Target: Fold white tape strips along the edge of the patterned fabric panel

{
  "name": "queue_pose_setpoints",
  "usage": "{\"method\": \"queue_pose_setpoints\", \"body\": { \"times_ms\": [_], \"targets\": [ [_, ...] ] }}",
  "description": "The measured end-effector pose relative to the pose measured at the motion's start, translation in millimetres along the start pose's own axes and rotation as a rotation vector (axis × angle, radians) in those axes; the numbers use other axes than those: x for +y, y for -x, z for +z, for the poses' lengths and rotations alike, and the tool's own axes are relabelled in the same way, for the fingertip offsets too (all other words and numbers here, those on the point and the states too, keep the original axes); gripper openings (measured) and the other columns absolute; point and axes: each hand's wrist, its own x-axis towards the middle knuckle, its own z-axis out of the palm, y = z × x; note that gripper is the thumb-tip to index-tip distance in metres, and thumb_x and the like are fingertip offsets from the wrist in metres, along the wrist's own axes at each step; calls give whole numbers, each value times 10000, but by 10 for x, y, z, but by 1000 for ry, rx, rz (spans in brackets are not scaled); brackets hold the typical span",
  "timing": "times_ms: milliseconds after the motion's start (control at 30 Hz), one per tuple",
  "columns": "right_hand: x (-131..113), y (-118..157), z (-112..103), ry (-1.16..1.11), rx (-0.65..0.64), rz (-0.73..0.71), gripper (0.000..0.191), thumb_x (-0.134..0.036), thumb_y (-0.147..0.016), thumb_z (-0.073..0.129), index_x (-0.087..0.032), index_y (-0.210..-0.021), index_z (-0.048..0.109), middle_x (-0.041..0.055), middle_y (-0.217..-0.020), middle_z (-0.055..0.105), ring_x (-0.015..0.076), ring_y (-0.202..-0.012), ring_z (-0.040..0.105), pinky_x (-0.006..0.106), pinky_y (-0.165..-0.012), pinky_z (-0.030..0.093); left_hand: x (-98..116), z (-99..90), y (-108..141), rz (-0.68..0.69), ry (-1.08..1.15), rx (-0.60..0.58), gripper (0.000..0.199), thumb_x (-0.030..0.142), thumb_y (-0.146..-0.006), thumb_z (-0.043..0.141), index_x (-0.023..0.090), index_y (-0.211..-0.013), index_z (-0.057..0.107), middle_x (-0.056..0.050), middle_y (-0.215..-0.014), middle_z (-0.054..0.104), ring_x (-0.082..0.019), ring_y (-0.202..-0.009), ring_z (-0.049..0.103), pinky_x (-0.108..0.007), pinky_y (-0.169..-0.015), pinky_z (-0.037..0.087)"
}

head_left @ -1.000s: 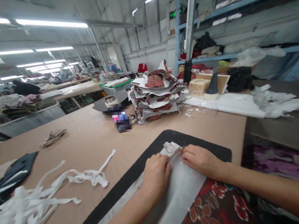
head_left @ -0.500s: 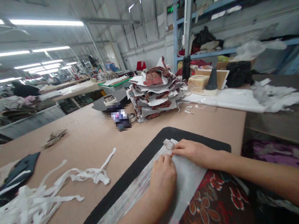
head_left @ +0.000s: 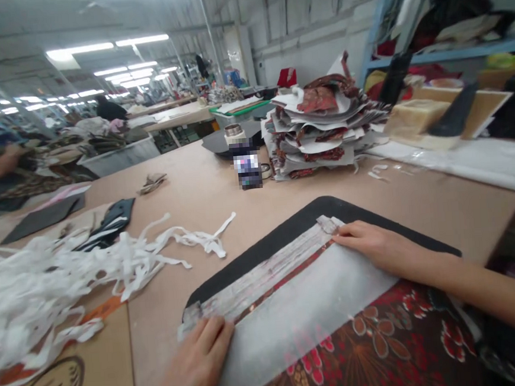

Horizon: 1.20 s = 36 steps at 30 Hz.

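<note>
Fingers of the right hand [head_left: 380,249] are bunched, tips down at the far-right end of the fabric edge, over the black mat [head_left: 279,237]. Can't tell if they're pinching or just pressing. Left hand [head_left: 203,355] is blurred, fingers curled at the other end of that edge, near the mat's left corner; grip unclear too.

Floral fabric [head_left: 359,351] sits on the near side of the mat. White sheet [head_left: 310,296] lies along it, then a narrow reddish band, then a grey streaked strip [head_left: 277,272] parallel to the mat's far-left edge. Strip looks wrinkled.

Handling, my read: fabric light and limp, will skew if pulled from one end. Sheet looks thin, a bit stiffer, maybe slick; could crease. Best hold: both ends of the edge, flat fingertips, even tension.

Around the mat: tangled white tapes [head_left: 37,282] to its left, layered stack [head_left: 315,129] beyond it.
</note>
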Motion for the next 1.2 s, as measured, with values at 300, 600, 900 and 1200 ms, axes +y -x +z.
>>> {"method": "queue_pose_setpoints", "body": {
  "times_ms": [300,600,900,1200],
  "targets": [
    [-637,-685,-128,197,-132,-226,253,-6,-763,406,-157,-742,609,86,-772,585,210,-715,512,349,-636,415,-86,-271,112,-295,76,-190,193,96,-833,495,202,-984,548,-29,-903,572,-226,-837,490,-407,-782,358],
    [-1910,-1374,345,-226,-162,-504,70,-163,-817,534,-138,-829,598,62,-825,587,171,-767,521,286,-678,411,-154,-301,36,-394,150,-226,93,155,-783,629,206,-857,606,-8,-832,574,-212,-839,504,-365,-778,320],
    [-1939,-1486,604,-46,-2,-641,142,-87,-822,436,-146,-738,534,53,-726,551,162,-653,461,283,-568,325,-152,-268,50,-412,144,-147,64,138,-807,585,184,-767,605,7,-778,593,-184,-809,497,-361,-801,300],
    [-1934,-1470,572,-234,-130,-604,114,-144,-847,448,-149,-807,554,52,-813,555,174,-772,491,303,-680,412,-199,-253,111,-296,114,-106,76,162,-830,601,215,-790,637,22,-767,609,-178,-821,506,-388,-860,324]
  ]
}}
